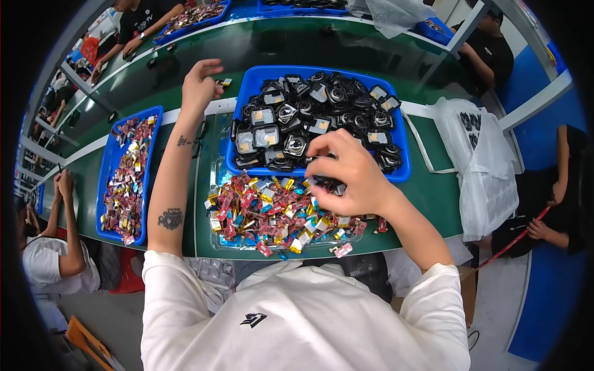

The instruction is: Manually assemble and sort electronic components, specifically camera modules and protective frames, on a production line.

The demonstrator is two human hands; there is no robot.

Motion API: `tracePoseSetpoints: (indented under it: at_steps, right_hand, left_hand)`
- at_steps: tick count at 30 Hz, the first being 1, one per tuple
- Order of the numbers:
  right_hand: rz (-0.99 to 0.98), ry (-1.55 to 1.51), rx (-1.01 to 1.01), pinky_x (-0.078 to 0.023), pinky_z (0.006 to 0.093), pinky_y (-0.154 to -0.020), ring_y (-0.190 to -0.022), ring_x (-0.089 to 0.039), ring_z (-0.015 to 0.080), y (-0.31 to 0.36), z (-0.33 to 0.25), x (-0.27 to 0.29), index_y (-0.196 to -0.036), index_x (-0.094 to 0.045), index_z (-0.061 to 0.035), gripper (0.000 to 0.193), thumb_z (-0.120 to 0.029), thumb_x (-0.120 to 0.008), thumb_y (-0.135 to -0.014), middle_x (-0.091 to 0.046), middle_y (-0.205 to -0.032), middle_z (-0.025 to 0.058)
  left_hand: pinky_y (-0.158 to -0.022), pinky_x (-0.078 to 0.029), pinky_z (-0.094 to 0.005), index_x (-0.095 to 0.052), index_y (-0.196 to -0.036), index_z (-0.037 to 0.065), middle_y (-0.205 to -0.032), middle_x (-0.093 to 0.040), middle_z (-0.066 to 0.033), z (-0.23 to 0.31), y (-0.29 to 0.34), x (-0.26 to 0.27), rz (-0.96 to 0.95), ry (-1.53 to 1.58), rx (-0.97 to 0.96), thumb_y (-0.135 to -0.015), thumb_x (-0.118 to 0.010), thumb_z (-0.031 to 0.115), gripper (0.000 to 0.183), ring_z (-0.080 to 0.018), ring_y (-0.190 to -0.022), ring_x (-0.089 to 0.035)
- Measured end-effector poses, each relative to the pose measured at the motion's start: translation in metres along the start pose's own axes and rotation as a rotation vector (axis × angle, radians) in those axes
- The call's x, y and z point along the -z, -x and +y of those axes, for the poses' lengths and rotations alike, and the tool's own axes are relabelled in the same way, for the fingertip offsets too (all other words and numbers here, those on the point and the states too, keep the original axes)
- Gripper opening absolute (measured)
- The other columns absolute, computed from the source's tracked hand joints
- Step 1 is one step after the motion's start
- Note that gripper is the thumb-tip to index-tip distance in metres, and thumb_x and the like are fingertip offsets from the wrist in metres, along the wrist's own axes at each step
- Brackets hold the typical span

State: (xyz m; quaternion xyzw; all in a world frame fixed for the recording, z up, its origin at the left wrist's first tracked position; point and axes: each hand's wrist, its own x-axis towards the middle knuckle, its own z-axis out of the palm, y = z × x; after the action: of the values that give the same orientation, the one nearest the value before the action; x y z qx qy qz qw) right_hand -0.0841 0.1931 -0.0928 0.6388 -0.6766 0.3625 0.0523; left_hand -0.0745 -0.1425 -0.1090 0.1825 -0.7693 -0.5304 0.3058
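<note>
My left hand (pixel 201 86) reaches out over the green bench, past the left end of the blue tray. Its fingers are apart, with nothing visible in them. A small pale-and-dark part (pixel 226 81) lies just beyond its fingertips. My right hand (pixel 354 176) is curled over the tray's front edge, its fingers and thumb closed around a small black watch-like casing (pixel 329 184), mostly hidden. Many black casings (pixel 296 145), some with clear square windows, fill the blue tray (pixel 401 145). Below it, small red boards with silver-and-yellow battery cells (pixel 266 207) are heaped in a clear plastic tray (pixel 218 246).
A narrow blue tray (pixel 146 204) of similar red parts stands at left. White plastic bags (pixel 486 179) with dark parts hang at the right edge. A green conveyor (pixel 278 46) runs along the back. Other people work at left, right and across, and metal posts frame the bench.
</note>
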Motion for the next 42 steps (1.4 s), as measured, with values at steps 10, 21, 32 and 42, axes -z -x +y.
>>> tracePoseSetpoints:
  at_steps: [10, 21, 32, 42]
  right_hand:
    - [0.027, -0.314, -0.051, -0.042, 0.0352, -0.081, -0.094, -0.055, 0.0222, 0.002, -0.004, -0.016, -0.077, -0.066, -0.0077, 0.009, -0.011, -0.072, -0.071, -0.064, -0.095, 0.0032]
    - [0.296, -0.849, -0.464, -0.048, 0.0211, -0.066, -0.075, -0.059, 0.0072, 0.008, -0.001, -0.014, -0.093, -0.064, 0.0041, 0.014, -0.007, -0.065, -0.084, -0.064, -0.085, 0.0059]
    - [0.299, -0.747, -0.436, -0.048, 0.021, -0.067, -0.077, -0.059, 0.007, 0.009, 0.003, -0.014, -0.09, -0.064, 0.0046, 0.014, -0.009, -0.063, -0.087, -0.065, -0.086, 0.0067]
    - [0.294, -0.994, -0.577, -0.048, 0.0224, -0.068, -0.077, -0.058, 0.0075, 0.003, -0.006, -0.01, -0.097, -0.064, 0.0043, 0.019, -0.013, -0.058, -0.09, -0.065, -0.086, 0.0064]
  left_hand:
    - [-0.057, -0.046, -0.0209, -0.064, -0.096, 0.0, -0.089, -0.065, -0.0059, 0.109, 0.107, -0.035, -0.667, -0.054, -0.312, -0.076, -0.047, -0.007, 0.028, -0.0082, -0.065, -0.057]
    - [-0.067, -0.048, -0.0308, -0.067, -0.08, 0.003, -0.085, -0.063, -0.0068, 0.127, 0.123, -0.034, -0.681, -0.227, -0.824, -0.062, -0.073, 0.001, 0.019, -0.0219, -0.078, -0.06]
    - [-0.071, -0.047, -0.0311, -0.066, -0.076, 0.003, -0.094, -0.066, -0.0077, 0.121, 0.117, -0.033, -0.669, -0.266, -0.748, -0.062, -0.074, 0.007, 0.016, -0.0226, -0.083, -0.06]
    - [-0.074, -0.047, -0.0336, -0.068, -0.081, 0.008, -0.099, -0.061, -0.0058, 0.124, 0.124, -0.038, -0.607, -0.379, -0.964, -0.06, -0.076, 0.003, 0.023, -0.0241, -0.091, -0.057]
